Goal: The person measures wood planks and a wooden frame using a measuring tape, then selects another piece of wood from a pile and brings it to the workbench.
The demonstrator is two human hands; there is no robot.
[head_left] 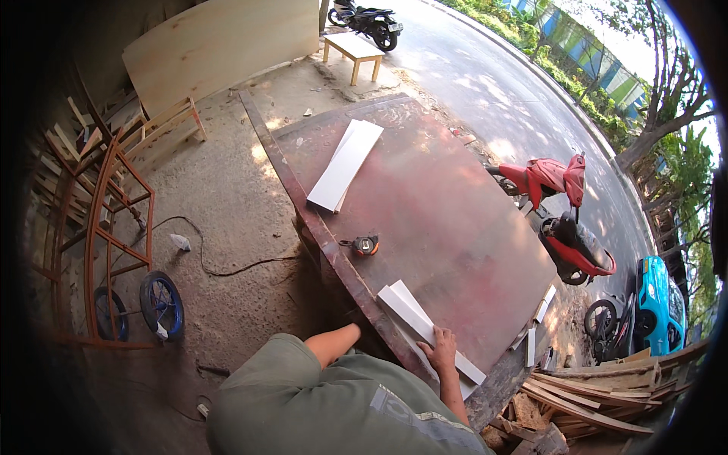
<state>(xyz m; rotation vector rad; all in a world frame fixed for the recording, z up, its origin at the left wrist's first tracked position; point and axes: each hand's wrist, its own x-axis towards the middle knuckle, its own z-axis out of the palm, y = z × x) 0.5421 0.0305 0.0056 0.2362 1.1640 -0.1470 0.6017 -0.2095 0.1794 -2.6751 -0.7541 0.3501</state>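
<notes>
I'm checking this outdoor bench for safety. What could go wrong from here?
The white boards under the right hand lie close to the table edge and could slide off. The tape measure also sits near that edge. The black cable on the ground might catch a foot.

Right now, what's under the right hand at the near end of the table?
The right hand rests flat on white boards stacked on the reddish table. The stack's lower pieces and the tabletop below are covered. The left hand is hidden behind the table edge.
</notes>
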